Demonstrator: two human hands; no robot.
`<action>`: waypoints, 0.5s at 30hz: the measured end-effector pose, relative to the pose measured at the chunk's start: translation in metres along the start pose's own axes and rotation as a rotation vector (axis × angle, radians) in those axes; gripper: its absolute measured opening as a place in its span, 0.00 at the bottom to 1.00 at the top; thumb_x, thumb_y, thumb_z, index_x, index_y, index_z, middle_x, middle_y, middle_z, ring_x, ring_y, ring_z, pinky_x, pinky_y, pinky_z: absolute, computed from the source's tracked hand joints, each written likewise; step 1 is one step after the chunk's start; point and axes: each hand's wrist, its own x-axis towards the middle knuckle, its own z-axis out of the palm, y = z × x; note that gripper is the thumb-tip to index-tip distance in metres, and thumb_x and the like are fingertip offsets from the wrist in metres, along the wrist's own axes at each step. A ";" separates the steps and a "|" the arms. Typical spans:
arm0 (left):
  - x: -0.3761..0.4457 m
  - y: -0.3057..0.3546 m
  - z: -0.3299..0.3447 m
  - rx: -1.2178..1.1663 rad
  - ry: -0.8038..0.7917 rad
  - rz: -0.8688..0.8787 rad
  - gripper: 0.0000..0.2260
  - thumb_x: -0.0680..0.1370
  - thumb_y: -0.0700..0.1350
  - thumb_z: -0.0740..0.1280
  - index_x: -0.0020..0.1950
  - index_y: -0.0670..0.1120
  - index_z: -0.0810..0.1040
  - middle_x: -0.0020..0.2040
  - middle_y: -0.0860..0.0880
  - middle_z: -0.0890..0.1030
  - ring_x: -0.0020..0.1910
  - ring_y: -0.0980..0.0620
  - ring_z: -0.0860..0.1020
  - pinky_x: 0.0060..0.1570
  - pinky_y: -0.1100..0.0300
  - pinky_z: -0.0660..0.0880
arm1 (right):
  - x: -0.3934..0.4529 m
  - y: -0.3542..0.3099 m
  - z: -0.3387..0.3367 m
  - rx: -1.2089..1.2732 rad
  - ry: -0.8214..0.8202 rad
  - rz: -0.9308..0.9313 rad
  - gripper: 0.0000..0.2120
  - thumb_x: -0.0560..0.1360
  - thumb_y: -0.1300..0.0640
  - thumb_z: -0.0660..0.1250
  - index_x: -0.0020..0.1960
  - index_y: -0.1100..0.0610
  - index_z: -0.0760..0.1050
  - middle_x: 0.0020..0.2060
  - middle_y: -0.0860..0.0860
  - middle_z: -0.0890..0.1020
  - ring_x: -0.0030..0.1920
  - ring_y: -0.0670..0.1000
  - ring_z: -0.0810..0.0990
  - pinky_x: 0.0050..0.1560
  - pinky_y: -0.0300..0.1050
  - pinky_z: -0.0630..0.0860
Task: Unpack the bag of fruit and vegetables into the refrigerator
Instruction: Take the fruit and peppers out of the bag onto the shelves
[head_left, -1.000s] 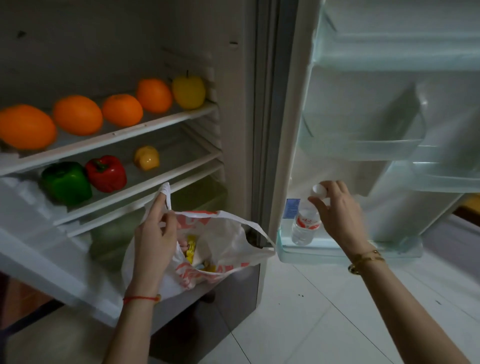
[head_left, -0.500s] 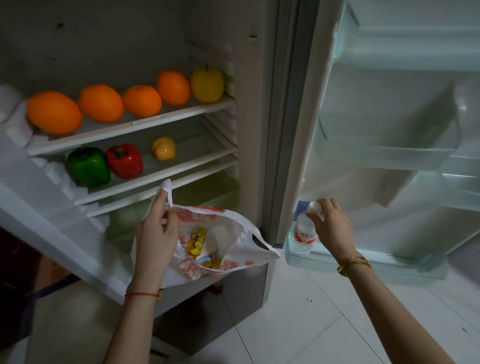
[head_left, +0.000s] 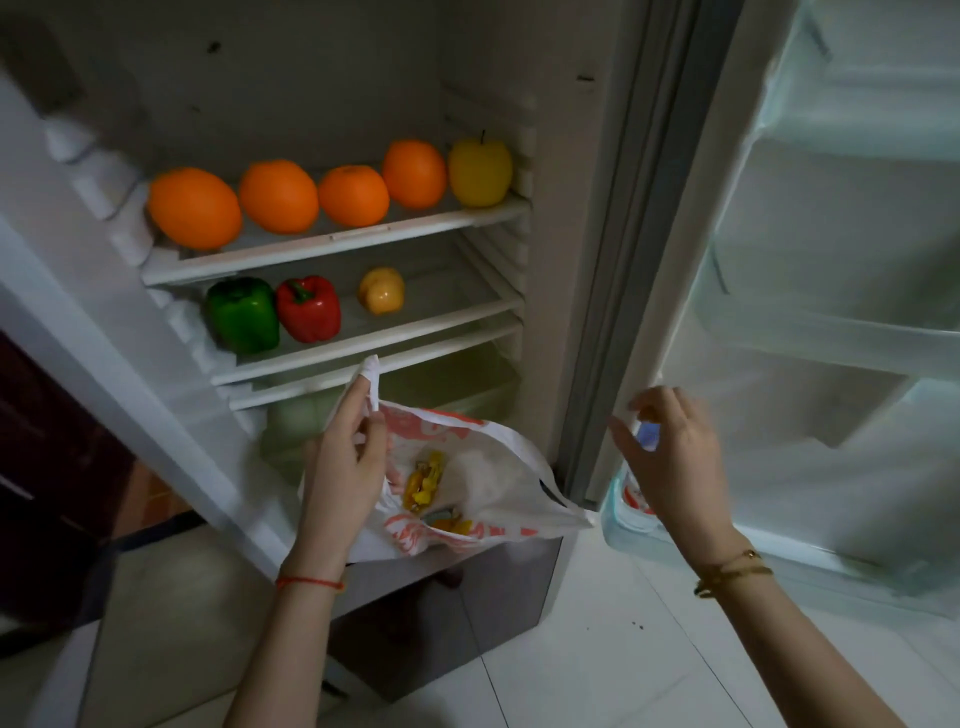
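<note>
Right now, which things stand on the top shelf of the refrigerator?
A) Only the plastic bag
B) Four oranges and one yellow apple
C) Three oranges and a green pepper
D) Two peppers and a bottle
B: the top shelf carries four oranges in a row with a yellow apple at the right end, while the green pepper and red pepper sit on the shelf below.

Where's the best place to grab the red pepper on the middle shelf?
Grip the red pepper around its broad body from the front, fingers over the top. It stands upright, stem up, close beside the green pepper, so its left side is tight.
</note>
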 end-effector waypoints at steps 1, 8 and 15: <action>-0.001 -0.001 -0.003 -0.013 0.004 0.003 0.25 0.82 0.43 0.59 0.76 0.64 0.61 0.33 0.41 0.77 0.30 0.43 0.81 0.33 0.43 0.80 | 0.002 -0.013 0.002 0.081 -0.028 -0.046 0.09 0.74 0.53 0.72 0.45 0.57 0.74 0.40 0.52 0.77 0.40 0.53 0.76 0.40 0.52 0.76; -0.007 -0.001 -0.014 -0.054 0.037 0.024 0.26 0.82 0.38 0.60 0.77 0.56 0.64 0.37 0.43 0.79 0.33 0.52 0.78 0.31 0.68 0.75 | 0.004 -0.089 0.071 0.306 -0.636 -0.408 0.08 0.77 0.49 0.66 0.49 0.52 0.80 0.43 0.47 0.83 0.41 0.45 0.80 0.43 0.43 0.79; -0.012 -0.007 -0.023 -0.094 0.008 0.022 0.24 0.82 0.37 0.60 0.75 0.56 0.64 0.34 0.39 0.78 0.24 0.57 0.75 0.27 0.70 0.70 | 0.009 -0.109 0.191 -0.186 -0.915 -0.548 0.16 0.77 0.62 0.60 0.62 0.52 0.77 0.59 0.52 0.80 0.56 0.55 0.79 0.53 0.46 0.75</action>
